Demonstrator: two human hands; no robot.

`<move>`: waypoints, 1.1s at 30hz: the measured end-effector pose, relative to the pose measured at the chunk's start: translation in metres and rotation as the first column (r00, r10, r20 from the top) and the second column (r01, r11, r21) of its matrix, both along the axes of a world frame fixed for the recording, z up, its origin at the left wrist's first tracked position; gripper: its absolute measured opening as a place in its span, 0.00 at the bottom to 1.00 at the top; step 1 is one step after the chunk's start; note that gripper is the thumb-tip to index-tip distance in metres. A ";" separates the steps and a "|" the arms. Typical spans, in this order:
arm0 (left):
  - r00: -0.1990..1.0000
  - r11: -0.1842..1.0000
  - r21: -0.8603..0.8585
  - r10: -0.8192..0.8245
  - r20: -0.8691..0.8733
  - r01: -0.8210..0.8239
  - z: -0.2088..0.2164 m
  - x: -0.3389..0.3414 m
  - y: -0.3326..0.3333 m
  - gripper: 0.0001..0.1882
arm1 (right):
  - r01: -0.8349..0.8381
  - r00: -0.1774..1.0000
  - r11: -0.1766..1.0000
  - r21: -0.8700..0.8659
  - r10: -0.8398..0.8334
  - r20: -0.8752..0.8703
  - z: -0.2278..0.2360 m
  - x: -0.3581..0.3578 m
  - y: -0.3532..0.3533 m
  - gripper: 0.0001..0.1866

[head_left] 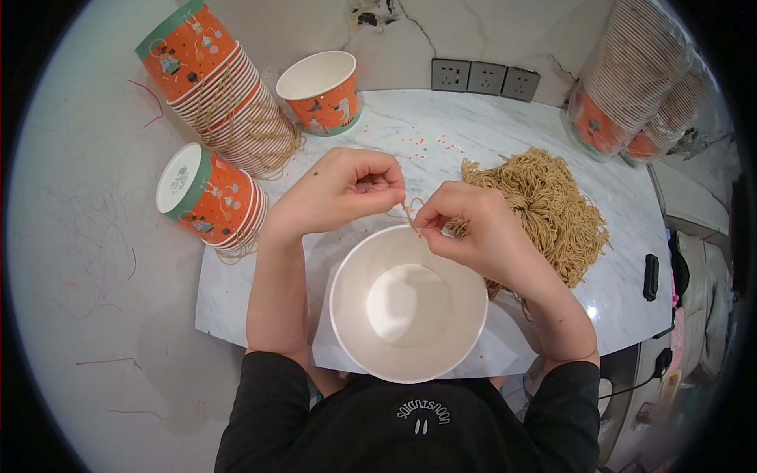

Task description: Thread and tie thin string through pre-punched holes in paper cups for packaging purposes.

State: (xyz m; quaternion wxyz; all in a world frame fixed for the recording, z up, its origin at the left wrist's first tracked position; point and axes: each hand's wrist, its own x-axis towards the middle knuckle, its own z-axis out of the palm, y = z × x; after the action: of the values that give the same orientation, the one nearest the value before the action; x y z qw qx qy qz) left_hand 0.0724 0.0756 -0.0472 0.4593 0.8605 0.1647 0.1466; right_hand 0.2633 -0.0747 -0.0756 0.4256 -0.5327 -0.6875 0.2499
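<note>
My left hand [339, 193] and my right hand [477, 225] are both closed in a fingertip pinch. Between them runs a short piece of thin tan cord [408, 211], held at both ends just above the far rim of a large white paper bucket [344, 335]. This bucket stands open-side up in front of my body, and nothing shows inside it. Beyond my right hand lies a big tangled heap of the same tan cord [556, 209], partly covered by that hand and forearm.
A tall leaning stack of orange-and-green paper buckets [229, 110] stands at far left, draped with cords. Nearer is a shorter stack [217, 197]. One upright bucket [335, 110] sits by the wall sockets [486, 77]. Plastic-wrapped stacks [631, 87] occupy the back right. A black object [650, 277] lies at the right edge.
</note>
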 end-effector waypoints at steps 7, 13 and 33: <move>0.996 0.999 0.030 -0.013 -0.089 0.016 0.003 -0.012 0.009 0.09 | 0.002 1.000 1.000 -0.002 -0.002 0.018 0.005 0.000 -0.003 0.06; 0.995 0.983 -0.167 0.090 0.052 -0.080 0.012 -0.015 -0.001 0.07 | 0.017 0.999 0.991 -0.132 -0.013 0.032 0.008 0.001 -0.002 0.09; 0.839 0.973 -0.154 0.226 0.495 -0.172 0.009 -0.002 -0.013 0.10 | 0.044 0.998 0.984 -0.170 -0.051 -0.035 -0.001 0.006 0.001 0.12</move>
State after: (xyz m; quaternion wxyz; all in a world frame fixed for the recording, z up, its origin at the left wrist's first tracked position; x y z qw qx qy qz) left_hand 0.0702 0.0627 -0.0379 0.5125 0.7444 0.1335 0.4067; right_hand 0.2690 -0.0732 -0.0766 0.3979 -0.5782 -0.6426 0.3073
